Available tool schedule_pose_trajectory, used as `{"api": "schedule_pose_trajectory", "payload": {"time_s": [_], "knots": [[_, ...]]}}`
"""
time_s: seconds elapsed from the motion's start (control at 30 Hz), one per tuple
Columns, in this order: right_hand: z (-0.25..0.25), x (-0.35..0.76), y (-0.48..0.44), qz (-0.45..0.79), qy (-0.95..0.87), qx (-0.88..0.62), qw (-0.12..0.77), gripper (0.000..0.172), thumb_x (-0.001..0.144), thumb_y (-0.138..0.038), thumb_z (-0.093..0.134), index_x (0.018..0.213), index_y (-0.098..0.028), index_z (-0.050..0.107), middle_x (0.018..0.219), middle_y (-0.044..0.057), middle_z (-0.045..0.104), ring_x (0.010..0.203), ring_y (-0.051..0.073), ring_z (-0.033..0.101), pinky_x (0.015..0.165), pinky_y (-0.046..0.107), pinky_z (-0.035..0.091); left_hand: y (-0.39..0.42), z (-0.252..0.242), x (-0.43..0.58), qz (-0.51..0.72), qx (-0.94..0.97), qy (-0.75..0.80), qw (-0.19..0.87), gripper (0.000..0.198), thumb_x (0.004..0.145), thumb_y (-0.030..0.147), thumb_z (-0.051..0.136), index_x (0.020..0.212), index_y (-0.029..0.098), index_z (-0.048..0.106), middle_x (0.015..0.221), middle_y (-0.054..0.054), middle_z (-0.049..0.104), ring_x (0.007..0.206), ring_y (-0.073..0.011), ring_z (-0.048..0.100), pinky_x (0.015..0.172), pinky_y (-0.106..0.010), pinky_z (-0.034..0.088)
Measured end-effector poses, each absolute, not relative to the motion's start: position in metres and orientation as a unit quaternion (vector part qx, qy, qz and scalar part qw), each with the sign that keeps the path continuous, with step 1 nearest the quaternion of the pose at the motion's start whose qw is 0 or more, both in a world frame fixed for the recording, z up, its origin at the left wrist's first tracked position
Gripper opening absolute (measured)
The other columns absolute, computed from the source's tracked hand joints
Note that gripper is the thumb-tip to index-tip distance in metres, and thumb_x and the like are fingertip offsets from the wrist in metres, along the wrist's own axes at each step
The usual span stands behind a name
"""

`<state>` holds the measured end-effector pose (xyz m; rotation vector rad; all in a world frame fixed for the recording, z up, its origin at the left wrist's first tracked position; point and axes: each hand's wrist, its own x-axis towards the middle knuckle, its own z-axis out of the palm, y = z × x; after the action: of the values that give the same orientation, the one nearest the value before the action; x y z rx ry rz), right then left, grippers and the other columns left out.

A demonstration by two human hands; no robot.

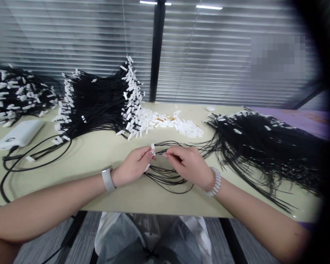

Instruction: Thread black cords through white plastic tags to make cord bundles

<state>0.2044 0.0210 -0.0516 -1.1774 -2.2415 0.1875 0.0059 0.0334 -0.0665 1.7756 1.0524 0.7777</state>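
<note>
The left hand [133,165] and right hand [188,165] pinched thin black wires [165,176], which hung at six o'clock between them. A white tag [153,148] stood by the left hand. A big pile of wires [264,146] lay at two o'clock on the tabletop [99,194].

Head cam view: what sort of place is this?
Likely a manual cable-assembly workroom. Heaped bundles of thin black cables with white plastic tags lie on a long pale table, a loose pile of white plastic pieces lies beside them, and grey slatted blinds suggest an office-style room.
</note>
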Motion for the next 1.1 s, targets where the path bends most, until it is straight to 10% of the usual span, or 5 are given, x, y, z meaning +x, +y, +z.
{"api": "schedule_pose_trajectory", "payload": {"time_s": [0.9, 1.1], "knots": [[-0.058, 0.202, 0.02, -0.018, -0.864, -0.444, 0.235, 0.025, 0.083, -0.032, 0.045, 0.105, -0.02, 0.049, 0.065, -0.002, 0.058, 0.053, 0.01, 0.048, 0.052, 0.025, 0.026, 0.029, -0.063, 0.009, 0.291, 0.753, 0.407, 0.428, 0.033, 0.09, 0.041, 0.031, 0.079, 0.016, 0.05, 0.058, 0.003, 0.041, 0.05, -0.0087, 0.044, 0.047, -0.019, 0.038], [-0.041, 0.206, 0.018, -0.077, -0.874, -0.451, 0.164, 0.014, 0.083, -0.03, 0.047, 0.077, -0.02, 0.055, 0.07, 0.002, 0.055, 0.067, 0.014, 0.05, 0.056, 0.027, 0.027, 0.024, -0.054, 0.008, 0.275, 0.774, 0.386, 0.419, 0.033, 0.09, 0.038, 0.032, 0.079, 0.015, 0.052, 0.06, 0.003, 0.043, 0.052, -0.0082, 0.043, 0.048, -0.019, 0.037]]}}
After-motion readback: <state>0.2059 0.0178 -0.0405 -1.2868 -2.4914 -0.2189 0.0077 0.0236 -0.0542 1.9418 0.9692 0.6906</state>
